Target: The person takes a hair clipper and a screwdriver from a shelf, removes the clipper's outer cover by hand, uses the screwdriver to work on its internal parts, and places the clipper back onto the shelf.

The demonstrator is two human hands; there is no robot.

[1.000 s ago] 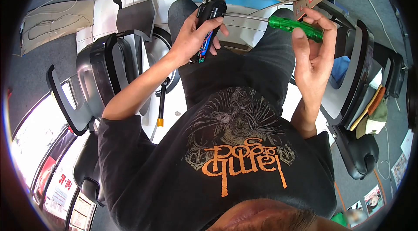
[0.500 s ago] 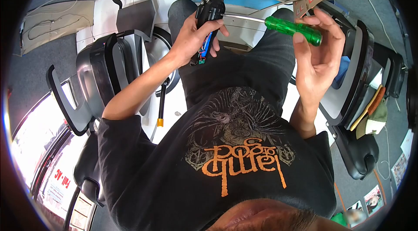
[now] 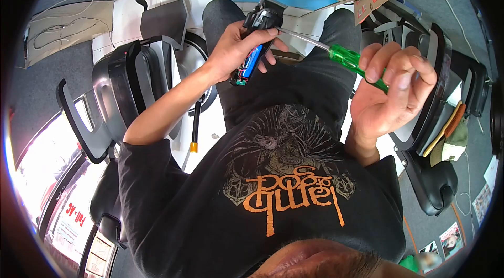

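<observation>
Clipper (image 3: 266,18) and screwdriver (image 3: 342,57) had both shifted since half a second earlier: the left hand (image 3: 231,50) had carried the clipper over towards the right hand (image 3: 391,89) and a touch closer to the body, and the right wrist had turned. Before, the green handle lay across an open palm, between thumb and fingers; now the right fingers were curled over it from above, and its butt end had dropped, so the shaft (image 3: 304,39) slanted more steeply. From where I stood, I took it for a change of grip on the tool, with the work carrying on at the same spot, since the tip still met the clipper's side just by the left thumb. Whether it sat on a screw was too small to tell.

As for the clipper, it was clamped in the left fingers, the thumb across its front and the other fingertips showing past its far edge, over the dark trousers (image 3: 289,76). Its body was black, with the blade (image 3: 272,4) pointing away beyond the thumb. Below the thumb the casing lay open, baring a bright blue part (image 3: 253,60), thin coloured wires and a small green piece (image 3: 241,82) at the bottom end.
</observation>
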